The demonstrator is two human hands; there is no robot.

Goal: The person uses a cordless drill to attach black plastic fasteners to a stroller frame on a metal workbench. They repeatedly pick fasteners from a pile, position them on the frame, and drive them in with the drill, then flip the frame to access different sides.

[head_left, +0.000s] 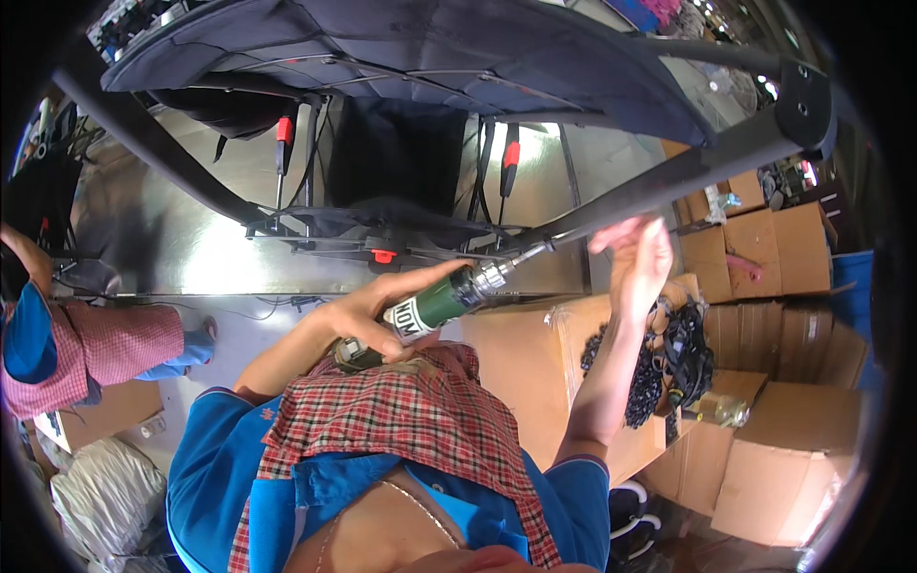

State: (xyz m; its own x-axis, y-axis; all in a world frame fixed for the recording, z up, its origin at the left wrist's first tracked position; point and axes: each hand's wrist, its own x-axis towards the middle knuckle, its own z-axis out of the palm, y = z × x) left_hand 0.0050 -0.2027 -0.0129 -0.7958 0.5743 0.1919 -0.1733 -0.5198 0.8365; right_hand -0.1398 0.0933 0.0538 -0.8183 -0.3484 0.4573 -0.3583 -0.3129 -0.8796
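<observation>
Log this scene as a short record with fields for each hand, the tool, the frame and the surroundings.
Left hand: gripping a green power driver
Right hand: fingers curled near the frame; contact unclear
Driver bit: angled toward the frame; contact unclear
Frame: dark, tubular, with dark fabric panel
Surface: shiny metal table
Far left: co-worker
Right side: cardboard boxes

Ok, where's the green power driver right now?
In the head view, the green power driver is near the middle, in the left grip, its bit pointing up-right toward the dark frame tube.
</observation>
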